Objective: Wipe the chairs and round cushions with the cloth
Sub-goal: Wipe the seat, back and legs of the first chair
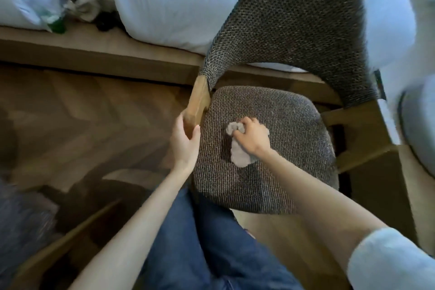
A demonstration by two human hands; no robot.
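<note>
At the far left of the chair (270,125), the left hand (186,141) is gripping the lower end of the wooden post (199,99), with fingers curled round one side and the thumb on the other, and it seems to be steadying the frame. Just to the right, on the woven seat (289,167), the cloth (237,153) is lying bunched. Its long axis is running from a crumpled wad at the knuckles back toward the person, and the tail is trailing beside the wrist. The right hand (253,135) is clutching that wad in a closed fist and pressing it down on the left-centre of the seat, so this hand is the one doing the wiping while the other is only holding on. Most of the seat is stretching away to the right of the fist and toward the near edge, so the next stroke is probably heading rightward across the weave, dragging the tail behind. Above, the curved backrest (294,19) is arching over the seat, apart from both hands. At the right edge a grey rounded shape (419,139) is showing, possibly a cushion, though it is too blurred to tell.
</note>
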